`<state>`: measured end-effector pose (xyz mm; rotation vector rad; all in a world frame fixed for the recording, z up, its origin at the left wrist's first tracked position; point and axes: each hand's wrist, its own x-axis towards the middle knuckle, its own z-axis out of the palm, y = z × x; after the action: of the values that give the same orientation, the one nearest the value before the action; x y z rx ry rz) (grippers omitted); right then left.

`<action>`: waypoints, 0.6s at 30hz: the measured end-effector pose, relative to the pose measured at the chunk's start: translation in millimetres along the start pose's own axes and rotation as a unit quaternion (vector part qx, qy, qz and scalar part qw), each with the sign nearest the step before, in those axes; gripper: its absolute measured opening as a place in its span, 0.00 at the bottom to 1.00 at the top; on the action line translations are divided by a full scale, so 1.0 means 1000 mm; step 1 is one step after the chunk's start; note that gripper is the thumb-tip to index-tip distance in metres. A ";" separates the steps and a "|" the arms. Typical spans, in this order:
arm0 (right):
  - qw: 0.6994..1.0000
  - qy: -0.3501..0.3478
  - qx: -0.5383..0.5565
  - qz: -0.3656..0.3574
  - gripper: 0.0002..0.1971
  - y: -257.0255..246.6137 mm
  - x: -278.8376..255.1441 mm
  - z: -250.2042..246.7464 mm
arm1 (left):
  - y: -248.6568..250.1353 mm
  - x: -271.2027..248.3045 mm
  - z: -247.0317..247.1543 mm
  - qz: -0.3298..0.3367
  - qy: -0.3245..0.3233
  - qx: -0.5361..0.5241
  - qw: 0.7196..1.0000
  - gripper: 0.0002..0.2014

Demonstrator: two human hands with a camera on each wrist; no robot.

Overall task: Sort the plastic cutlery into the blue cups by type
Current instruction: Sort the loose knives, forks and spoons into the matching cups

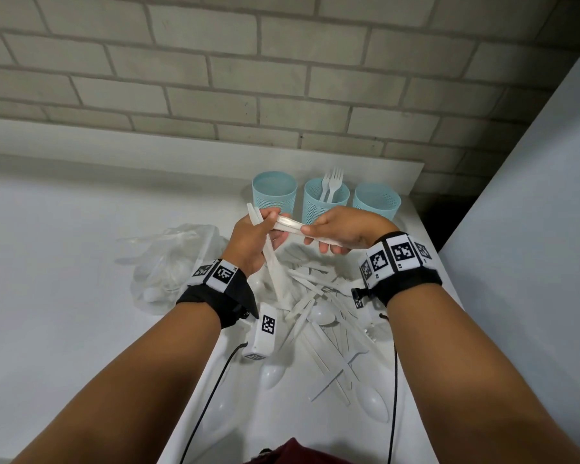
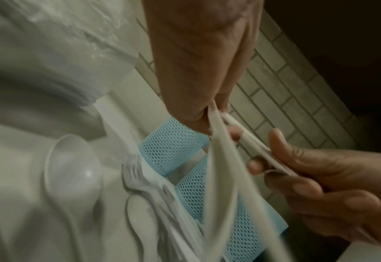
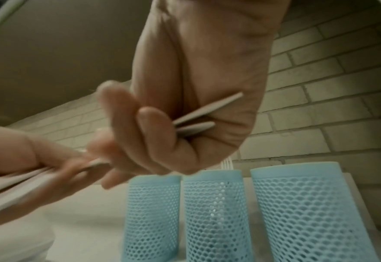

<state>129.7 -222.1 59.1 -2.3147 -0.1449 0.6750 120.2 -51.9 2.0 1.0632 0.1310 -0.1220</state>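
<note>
Both hands are raised together over the white desk (image 1: 81,229), just in front of three blue mesh cups (image 1: 274,192) that stand in a row against the brick wall (image 1: 282,78). The left hand (image 1: 253,241) is curled round a small bunch of white plastic cutlery handles (image 1: 272,259); their upper ends stick out above its fingers and the lower ends hang below the palm. What type these pieces are cannot be told. The right hand (image 1: 344,229) is closed on a second bunch of white pieces (image 3: 204,110), whose tapered ends show past its palm in the right wrist view. Its fingertips (image 2: 255,165) meet the left hand's fingers at a flat piece (image 1: 288,224) bridging the two hands.

The middle cup (image 1: 325,202), directly beyond the hands, holds two white forks (image 1: 332,182) standing tines up. Nothing shows above the rims of the left cup and the right cup (image 1: 377,200).

Below and nearer the person than the hands lies a loose pile of white cutlery (image 1: 322,316), with knife-like pieces crossed over one another and several spoons (image 1: 372,401) among them. To the left of the left hand sits a crumpled clear plastic bag (image 1: 171,262) with spoons inside it. Both wrists carry black bands with printed markers (image 1: 395,254).
</note>
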 end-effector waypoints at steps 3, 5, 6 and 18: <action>0.993 0.007 0.113 -0.040 0.04 0.008 -0.002 -0.007 | 0.001 0.000 -0.003 0.010 0.044 -0.018 0.999 0.06; 0.964 0.029 0.259 -0.060 0.03 0.011 -0.002 -0.009 | 0.001 0.001 -0.006 0.017 0.058 -0.050 0.997 0.05; 0.935 0.055 0.343 -0.068 0.04 0.013 -0.001 -0.009 | 0.001 0.001 -0.007 0.017 0.060 -0.065 0.996 0.04; 0.801 0.143 0.574 -0.093 0.16 -0.001 0.022 0.026 | -0.009 -0.006 0.011 0.009 0.012 -0.125 0.992 0.11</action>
<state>135.5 -199.6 34.8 -1.1580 0.1532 0.1698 113.5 -65.6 0.8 0.8156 0.1543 -0.0743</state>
